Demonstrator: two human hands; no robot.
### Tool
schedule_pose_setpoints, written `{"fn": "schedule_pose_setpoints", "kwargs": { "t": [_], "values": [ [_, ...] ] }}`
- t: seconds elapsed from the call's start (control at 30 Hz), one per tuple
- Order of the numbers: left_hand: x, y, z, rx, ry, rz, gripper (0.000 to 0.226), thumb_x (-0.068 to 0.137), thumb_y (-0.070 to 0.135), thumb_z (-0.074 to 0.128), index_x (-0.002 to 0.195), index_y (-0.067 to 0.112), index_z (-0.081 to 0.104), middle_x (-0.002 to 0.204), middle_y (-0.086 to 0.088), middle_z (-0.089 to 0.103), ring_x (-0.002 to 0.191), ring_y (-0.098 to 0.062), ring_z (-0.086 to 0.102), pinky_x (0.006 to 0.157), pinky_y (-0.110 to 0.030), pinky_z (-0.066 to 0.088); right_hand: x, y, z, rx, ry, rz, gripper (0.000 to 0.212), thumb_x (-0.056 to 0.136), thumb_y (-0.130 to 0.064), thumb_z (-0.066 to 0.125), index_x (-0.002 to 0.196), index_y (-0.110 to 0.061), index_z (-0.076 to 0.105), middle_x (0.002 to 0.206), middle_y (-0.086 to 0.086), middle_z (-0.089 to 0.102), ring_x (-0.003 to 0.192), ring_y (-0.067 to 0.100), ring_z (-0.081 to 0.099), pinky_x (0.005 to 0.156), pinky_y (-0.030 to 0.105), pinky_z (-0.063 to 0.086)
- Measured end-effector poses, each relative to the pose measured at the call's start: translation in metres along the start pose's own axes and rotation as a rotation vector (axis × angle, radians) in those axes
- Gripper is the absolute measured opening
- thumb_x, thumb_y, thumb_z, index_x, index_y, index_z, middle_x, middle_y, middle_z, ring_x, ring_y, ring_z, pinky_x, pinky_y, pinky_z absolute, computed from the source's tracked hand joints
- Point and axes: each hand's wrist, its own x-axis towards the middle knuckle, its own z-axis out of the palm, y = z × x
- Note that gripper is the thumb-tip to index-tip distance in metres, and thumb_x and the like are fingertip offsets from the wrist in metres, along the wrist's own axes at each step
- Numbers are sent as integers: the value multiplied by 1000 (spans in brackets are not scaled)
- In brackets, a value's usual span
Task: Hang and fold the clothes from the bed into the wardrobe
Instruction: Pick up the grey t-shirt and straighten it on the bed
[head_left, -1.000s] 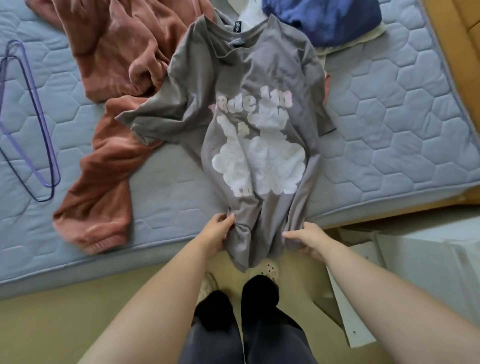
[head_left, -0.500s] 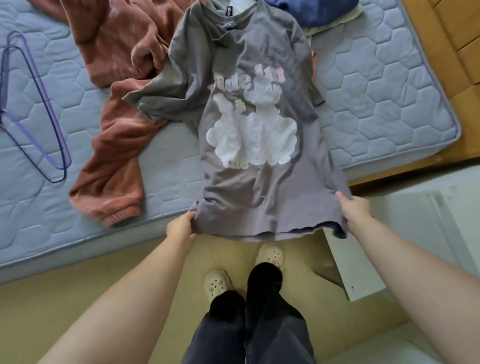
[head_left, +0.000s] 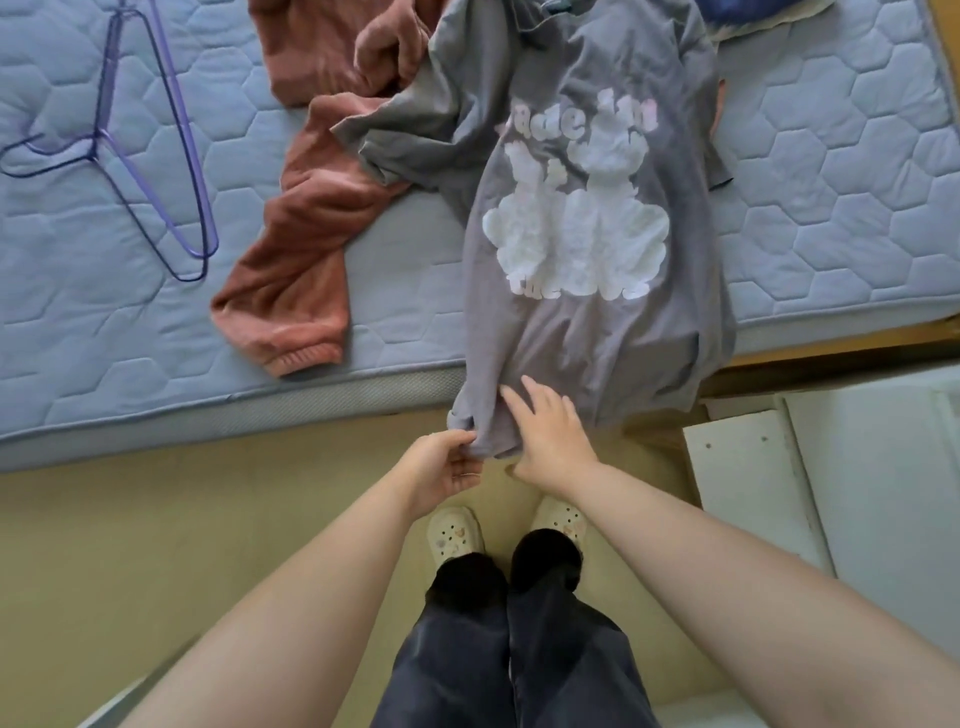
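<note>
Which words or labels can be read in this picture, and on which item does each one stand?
"ade in": puffy pale letters high on the grey T-shirt; a crease hides the first letter.
"The": below the white cloud shapes on the same shirt; the letters after it are too blurred to read.
Neck label: mostly out of frame, unreadable.
No other text shows.

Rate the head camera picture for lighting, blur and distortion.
Head view: light is soft and even, with no glare and only faint shadows in the grey T-shirt folds. Head view again: wide-angle distortion bends the mattress edge and stretches the forearms toward the bottom corners. Also in the head view, the left hand and right hand look slightly soft, and the shirt's print reads only partly.
</note>
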Motion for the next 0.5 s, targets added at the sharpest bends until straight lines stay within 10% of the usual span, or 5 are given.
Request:
{"fn": "schedule_pose_setpoints", "kwargs": {
  "t": [0.13, 0.23, 0.4, 0.5],
  "values": [
    [-10, 3, -10, -54, -69, -1, 25, 97, 19, 44, 79, 11, 59, 65, -2, 62, 52, -11, 52, 50, -22, 45, 13, -24, -10, 49, 264, -55, 30, 76, -7, 62, 106, -7, 62, 124, 15, 56, 120, 31, 46, 105, 41, 28],
    [-11, 3, -17, 131, 251, 100, 19, 91, 6, 45, 86, 9, 64, 86, -6, 64, 60, -13, 52, 51, -22, 40, 15, -26, -27, 372, 189, 100, 26, 78, 2, 47, 97, -9, 59, 93, 14, 64, 94, 33, 50, 74, 35, 35],
    [-2, 2, -12, 300, 311, 257, 74, 85, 4, 63, 147, 23, 27, 132, 0, 41, 116, -19, 45, 90, -33, 39, 7, -16, -54, 496, 135, 166, 26, 82, 1, 40, 92, -12, 60, 87, 12, 63, 82, 31, 54, 68, 40, 44],
    [3, 12, 10, -106, 126, 104, 50, 98, 23, 48, 146, 22, 31, 147, -4, 40, 137, -24, 34, 109, -48, 23, 4, -9, -65, 571, 159, 163, 23, 83, 1, 41, 82, -10, 61, 80, 7, 62, 79, 27, 52, 66, 34, 40]
  ]
}}
